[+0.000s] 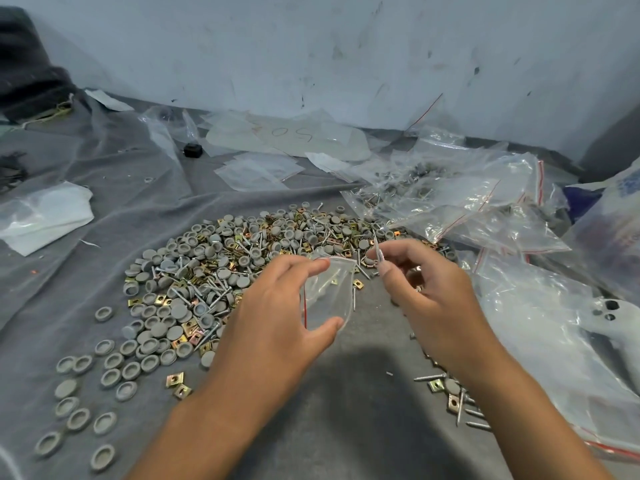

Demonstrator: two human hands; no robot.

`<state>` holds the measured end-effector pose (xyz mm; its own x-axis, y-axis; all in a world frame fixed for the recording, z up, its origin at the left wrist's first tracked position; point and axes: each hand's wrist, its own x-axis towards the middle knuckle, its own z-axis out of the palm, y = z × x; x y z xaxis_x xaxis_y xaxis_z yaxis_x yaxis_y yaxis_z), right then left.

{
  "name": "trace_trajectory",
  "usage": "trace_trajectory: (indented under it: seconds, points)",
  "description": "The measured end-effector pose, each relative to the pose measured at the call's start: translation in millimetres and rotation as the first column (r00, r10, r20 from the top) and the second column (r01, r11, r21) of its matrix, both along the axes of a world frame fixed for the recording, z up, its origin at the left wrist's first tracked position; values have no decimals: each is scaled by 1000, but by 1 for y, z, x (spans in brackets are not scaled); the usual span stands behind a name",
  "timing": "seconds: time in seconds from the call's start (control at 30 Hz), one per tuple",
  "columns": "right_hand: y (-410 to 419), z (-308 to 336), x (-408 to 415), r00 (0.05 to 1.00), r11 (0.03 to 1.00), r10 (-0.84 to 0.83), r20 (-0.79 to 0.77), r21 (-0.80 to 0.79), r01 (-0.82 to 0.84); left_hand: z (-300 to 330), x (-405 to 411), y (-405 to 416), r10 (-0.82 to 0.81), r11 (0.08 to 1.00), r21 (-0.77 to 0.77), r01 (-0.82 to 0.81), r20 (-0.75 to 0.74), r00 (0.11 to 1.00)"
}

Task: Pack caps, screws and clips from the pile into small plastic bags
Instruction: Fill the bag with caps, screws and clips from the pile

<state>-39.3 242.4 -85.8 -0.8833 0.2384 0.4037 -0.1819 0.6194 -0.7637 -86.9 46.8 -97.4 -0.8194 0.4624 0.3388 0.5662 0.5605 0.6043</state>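
Observation:
A wide pile (242, 258) of grey round caps, silver screws and brass-coloured clips lies on a grey cloth. My left hand (277, 317) holds a small clear plastic bag (329, 292) between thumb and fingers, just in front of the pile. My right hand (426, 289) pinches a thin silver screw (377, 249) by its shaft, point up, just right of the bag's mouth. The bag looks nearly empty.
Loose caps (79, 403) are scattered at the lower left. Several screws and clips (453, 396) lie under my right forearm. Larger clear bags with red strips (485, 209) heap up on the right. Flat empty bags (259, 171) and a wall (311, 46) lie behind.

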Motion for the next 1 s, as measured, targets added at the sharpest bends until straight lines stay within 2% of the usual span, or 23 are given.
trace_trajectory:
  seconds: [0.03, 0.1, 0.17, 0.23, 0.27, 0.33, 0.37, 0.4, 0.43, 0.5, 0.57, 0.77, 1.0]
  points:
    - [-8, 4, 2, 997, 999, 38, -62, -5, -38, 0, 0, 1, -1, 1000, 6, 1, 6, 1000]
    - [-22, 5, 3, 991, 994, 58, -120, 95, -46, 1, 0, 2, -9, 1000, 27, 9, 21, 1000]
    - [-32, 1, 1, 994, 962, 39, -101, 274, -10, 1, 0, 3, -16, 998, 57, 14, 30, 999]
    - [-35, -3, -2, 996, 943, 21, -88, 333, 9, 2, 0, 2, -3, 997, 71, 0, 31, 1000]
    - [-32, -4, -3, 993, 964, 3, -115, 264, 27, 2, -1, 1, 8, 998, 68, -10, 31, 999]
    - [-14, -2, -7, 982, 994, -109, -157, 6, 111, 2, -1, -1, 19, 998, 54, -20, 28, 999]
    - [0, -3, -11, 976, 982, -181, -124, -78, 173, 2, -2, -2, 19, 999, 48, -20, 25, 1000]
    - [15, -6, -15, 971, 970, -235, -34, -71, 233, 1, -2, -2, 17, 999, 45, -18, 21, 1000]
    - [30, -12, -18, 958, 962, -273, 91, 24, 272, 1, -1, -2, 16, 999, 44, -17, 20, 1000]
    - [49, -28, -23, 888, 914, -353, 296, 313, 259, 1, 0, -2, 16, 999, 42, -17, 22, 1000]
    - [53, -39, -29, 859, 859, -368, 356, 483, 168, 2, 0, -2, 10, 999, 51, -11, 22, 1000]
    - [49, -46, -47, 883, 756, -365, 295, 648, 96, 4, 1, -1, 11, 997, 72, -13, 37, 999]
    - [47, -50, -47, 862, 682, -414, 293, 727, 80, 3, 0, -1, 8, 999, 42, -9, 24, 1000]
